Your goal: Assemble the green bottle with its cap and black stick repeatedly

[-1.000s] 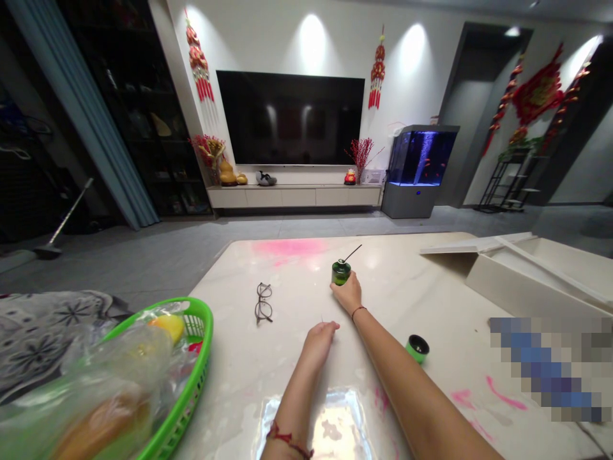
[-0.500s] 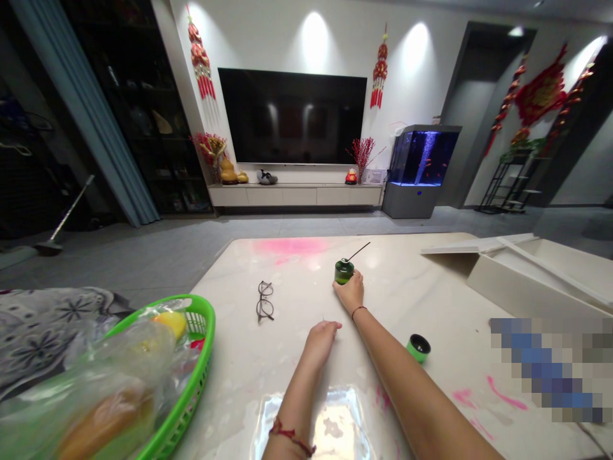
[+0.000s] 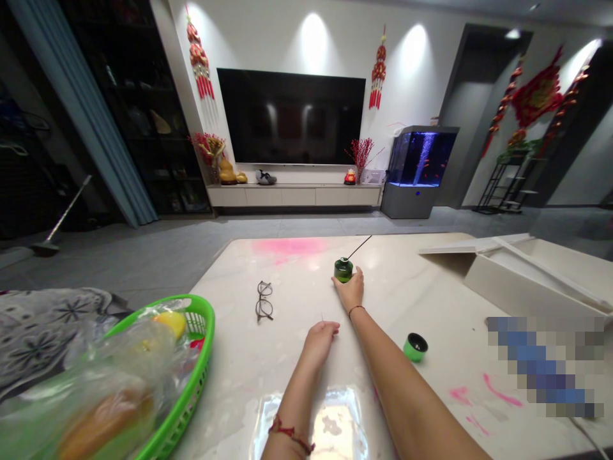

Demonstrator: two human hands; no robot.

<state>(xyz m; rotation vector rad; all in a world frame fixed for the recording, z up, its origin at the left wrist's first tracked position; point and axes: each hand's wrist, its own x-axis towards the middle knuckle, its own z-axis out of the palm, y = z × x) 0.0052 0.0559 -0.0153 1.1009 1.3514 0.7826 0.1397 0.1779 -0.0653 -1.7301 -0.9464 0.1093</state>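
The black stick [image 3: 360, 246] in the green bottle [image 3: 343, 271] slopes more steeply than in the earlier frame, and its free end reaches higher. The bottle stands upright on the far part of the worktop [image 3: 297, 281], its long axis vertical and its mouth up, with the stick leaning out to the right. The right hand [image 3: 351, 291] has thumb and fingers spread around the bottle's near side, the thumb touching its lower left. The left hand [image 3: 322, 338] is low over the worktop, fingers curled in; whether it pinches the thin sliver [image 3: 322, 317] beside it, I cannot tell. The glasses [image 3: 264, 301] lie to the left, the green cup [image 3: 415, 347] to the right
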